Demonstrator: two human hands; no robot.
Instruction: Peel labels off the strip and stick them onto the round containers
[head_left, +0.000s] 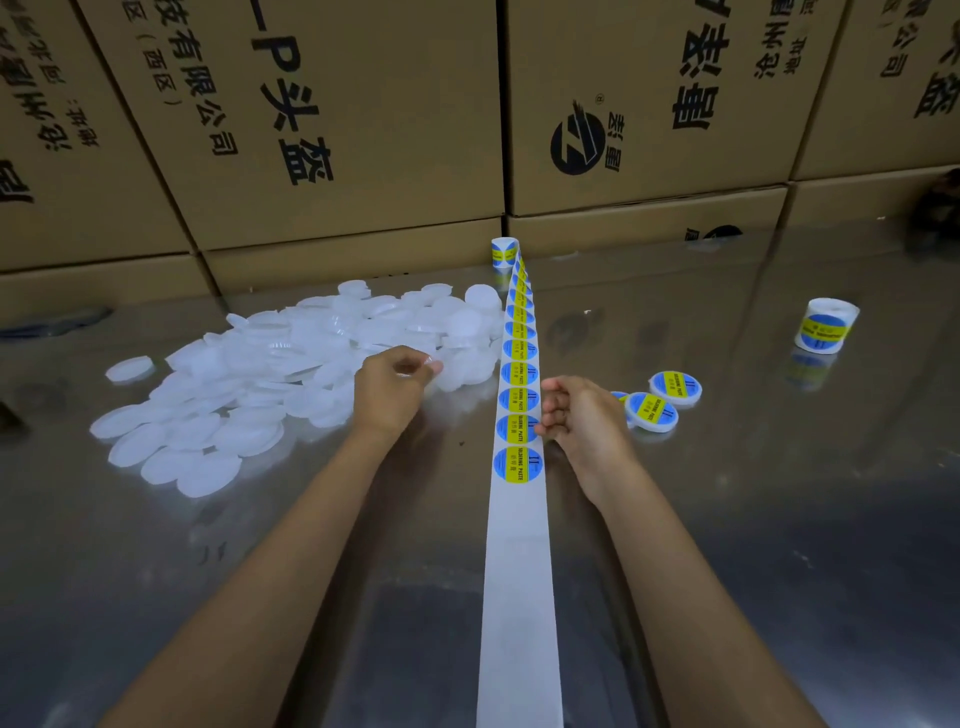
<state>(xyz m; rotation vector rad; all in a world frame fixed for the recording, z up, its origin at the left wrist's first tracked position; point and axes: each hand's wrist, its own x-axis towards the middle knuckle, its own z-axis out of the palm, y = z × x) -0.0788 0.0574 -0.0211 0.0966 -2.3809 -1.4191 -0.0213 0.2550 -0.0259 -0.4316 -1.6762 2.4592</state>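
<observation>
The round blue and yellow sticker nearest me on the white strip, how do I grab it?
Pinch the right rim of the round blue and yellow sticker, coming from the right, where the right hand already waits. It lies flat on the white backing strip, so only a lifted edge gives a hold.

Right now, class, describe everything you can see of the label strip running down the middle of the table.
The label strip is a long white backing paper lying flat on the shiny metal table. It unwinds from a small upright roll by the cardboard boxes and runs towards the viewer. Its far part carries round blue labels with a yellow band; the near part is bare. The right hand meets its right edge beside one label.
</observation>
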